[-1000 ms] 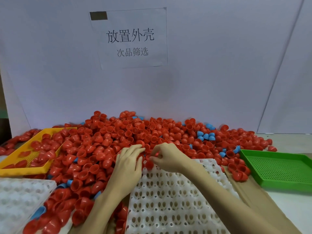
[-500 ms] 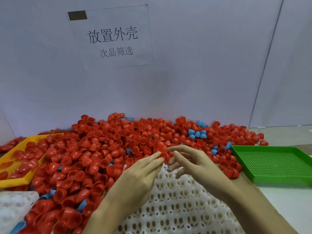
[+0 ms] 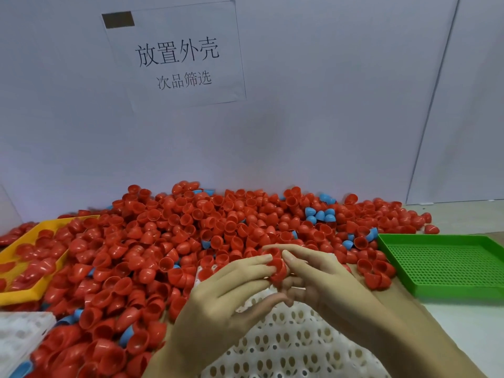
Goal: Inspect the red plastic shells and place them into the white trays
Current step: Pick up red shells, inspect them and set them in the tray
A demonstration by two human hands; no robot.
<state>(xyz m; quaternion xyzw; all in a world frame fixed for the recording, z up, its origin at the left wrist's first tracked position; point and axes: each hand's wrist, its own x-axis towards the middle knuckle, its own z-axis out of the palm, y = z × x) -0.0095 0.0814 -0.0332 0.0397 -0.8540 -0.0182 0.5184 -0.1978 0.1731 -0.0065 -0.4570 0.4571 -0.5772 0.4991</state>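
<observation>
A big pile of red plastic shells [image 3: 191,236] covers the table in front of the white wall. Close to me lies a white tray [image 3: 294,347] with rows of holed cups; no shell shows in its visible cups. Above its far edge, my left hand [image 3: 226,301] and my right hand [image 3: 319,279] meet. Between their fingertips they pinch a red shell [image 3: 278,267], held just above the tray. My forearms hide the tray's near corners.
A yellow tray [image 3: 16,293] holding red shells sits at the left. A green perforated tray [image 3: 447,266] lies at the right. A second white tray [image 3: 19,336] shows at the lower left. Several blue shells [image 3: 320,214] are mixed into the pile.
The hands reached into the pile with fingers spread, then drew together and lifted one red shell between their fingertips. The camera view shifted and tilted slightly upward.
</observation>
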